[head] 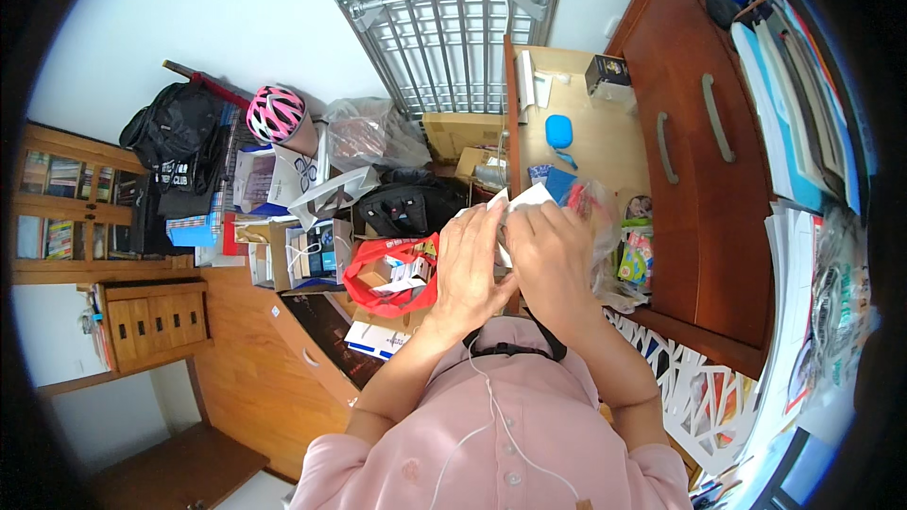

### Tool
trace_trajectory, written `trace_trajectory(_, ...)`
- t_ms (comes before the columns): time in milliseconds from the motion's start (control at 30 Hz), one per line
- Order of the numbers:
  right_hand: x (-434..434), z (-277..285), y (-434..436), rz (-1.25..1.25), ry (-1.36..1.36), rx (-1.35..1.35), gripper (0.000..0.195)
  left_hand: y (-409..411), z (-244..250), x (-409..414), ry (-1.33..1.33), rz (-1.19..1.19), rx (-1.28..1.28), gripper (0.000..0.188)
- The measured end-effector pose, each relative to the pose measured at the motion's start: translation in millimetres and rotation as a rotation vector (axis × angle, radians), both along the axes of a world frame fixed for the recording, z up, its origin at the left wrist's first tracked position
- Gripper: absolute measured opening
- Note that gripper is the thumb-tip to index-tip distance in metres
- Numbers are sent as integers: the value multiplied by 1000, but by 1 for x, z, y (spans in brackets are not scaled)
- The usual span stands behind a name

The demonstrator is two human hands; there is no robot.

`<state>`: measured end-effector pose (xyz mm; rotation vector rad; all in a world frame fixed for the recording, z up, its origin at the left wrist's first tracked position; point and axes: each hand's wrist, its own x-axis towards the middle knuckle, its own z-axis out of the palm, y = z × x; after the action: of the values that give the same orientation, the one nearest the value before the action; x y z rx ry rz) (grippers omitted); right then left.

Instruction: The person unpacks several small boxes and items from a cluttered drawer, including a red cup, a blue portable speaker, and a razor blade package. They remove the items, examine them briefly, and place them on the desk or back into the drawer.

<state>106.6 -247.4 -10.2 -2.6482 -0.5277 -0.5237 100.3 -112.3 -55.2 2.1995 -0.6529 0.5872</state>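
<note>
My left hand [471, 265] and my right hand [549, 258] are raised close together in front of my chest. Between them is a white paper-like item [533, 195], its corners showing above the fingers; most of it is hidden by my hands, so its exact kind cannot be told. My right hand's fingers curl over it, while my left hand lies along its other side with the fingers fairly straight. Beyond my right hand, a blue case [559, 132] with a strap lies on a light wooden surface [602, 149].
A red bag [354, 276] of small boxes, a black bag [407, 205] and paper bags stand left of my hands. A pink helmet [276, 115] sits farther left. A clear plastic bag [604, 227] is close by on the right, before a brown cabinet with handles [708, 227].
</note>
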Motion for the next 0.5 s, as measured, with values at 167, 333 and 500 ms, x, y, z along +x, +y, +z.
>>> trace_trajectory(167, 5, 6, 1, 7, 141, -45, 5, -1, -7, 1, 2, 10, 34, 88)
trace_trajectory(333, 28, -13, -8, 76, 314, -50, 7, -2, -19, 9, 50, -3, 88, 88)
trace_trajectory(500, 33, -6, -34, 226, 445, 491, 15, 5, -26, 13, 174, -5, 20, 92)
